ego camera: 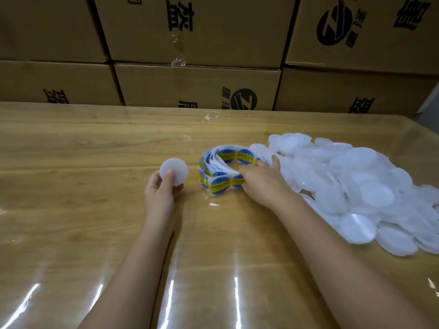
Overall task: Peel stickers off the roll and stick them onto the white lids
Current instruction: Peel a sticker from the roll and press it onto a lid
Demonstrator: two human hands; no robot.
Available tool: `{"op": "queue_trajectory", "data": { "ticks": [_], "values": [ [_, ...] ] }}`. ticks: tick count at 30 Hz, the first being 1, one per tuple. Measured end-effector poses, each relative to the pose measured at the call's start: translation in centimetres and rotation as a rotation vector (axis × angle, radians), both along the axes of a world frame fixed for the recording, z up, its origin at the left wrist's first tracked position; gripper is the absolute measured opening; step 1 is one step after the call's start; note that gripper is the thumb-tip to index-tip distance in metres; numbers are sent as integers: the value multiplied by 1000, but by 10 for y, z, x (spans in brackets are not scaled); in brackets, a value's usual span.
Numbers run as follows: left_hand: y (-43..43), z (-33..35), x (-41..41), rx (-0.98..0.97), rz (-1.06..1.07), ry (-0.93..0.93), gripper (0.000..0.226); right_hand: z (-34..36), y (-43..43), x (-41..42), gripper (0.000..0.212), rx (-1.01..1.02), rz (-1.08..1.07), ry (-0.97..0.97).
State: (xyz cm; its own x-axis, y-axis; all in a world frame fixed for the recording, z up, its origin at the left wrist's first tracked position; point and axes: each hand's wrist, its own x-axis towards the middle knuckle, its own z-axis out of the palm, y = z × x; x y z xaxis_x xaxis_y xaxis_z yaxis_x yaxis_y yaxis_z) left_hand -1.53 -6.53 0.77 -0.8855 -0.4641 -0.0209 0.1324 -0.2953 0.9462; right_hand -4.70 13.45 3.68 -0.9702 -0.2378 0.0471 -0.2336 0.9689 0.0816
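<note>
Two hands in head view, over the wooden counter (95,143). Left hand (160,193) pinches one white lid (175,168) at its lower edge, thumb on the face. Sticker roll (223,162), loosely unwound, lies on the counter at 3 o'clock of that lid, near it; blue-and-yellow stickers (219,184) face outward. Right hand (260,184) grips the roll's 3 o'clock side, fingers curled. Pile of white lids (356,186) at 3 o'clock of roll, just beside the right fingers. Cardboard boxes (197,86) stacked at 12 o'clock
</note>
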Motion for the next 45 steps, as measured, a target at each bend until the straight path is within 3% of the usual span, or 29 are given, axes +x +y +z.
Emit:
{"op": "queue_trajectory", "data": {
  "ticks": [4, 6, 15, 19, 21, 24, 28, 34, 38, 42, 45],
  "values": [
    [23, -1, -5, -49, -117, -34, 11, 0, 16, -19, 56, -65, -1, 120],
    [29, -3, -4, -134, -133, -15, 9, -6, 15, -10, 61, -204, 54, 253],
    [30, -7, -4, -361, -114, 17, 18, -26, -1, 11, 12, -489, 144, 530],
    [30, -7, -2, -358, -117, 19, 18, -24, 1, 24, 7, -571, 174, 579],
    [29, -8, 1, -325, -113, 40, 24, -20, 1, 36, 18, -581, 193, 568],
    [29, -9, 12, -393, -129, 98, 42, -19, 0, 59, 17, -573, 207, 506],
    [30, -10, 27, -589, -214, 97, 37, -20, -1, 82, 10, -769, 197, 347],
    [33, -3, 41, -502, -410, 62, 27, -23, -3, 98, 10, -1105, 111, 265],
    [33, 3, 45, -472, -552, 67, 25, -27, -1, 91, 22, -1317, 51, 163],
    [32, 2, 45, -505, -583, 50, 12, -28, 3, 81, 23, -1460, -19, 134],
    [33, 1, 42, -504, -604, 31, 14, -29, 7, 74, 22, -1531, -48, 152]
  ]
}}
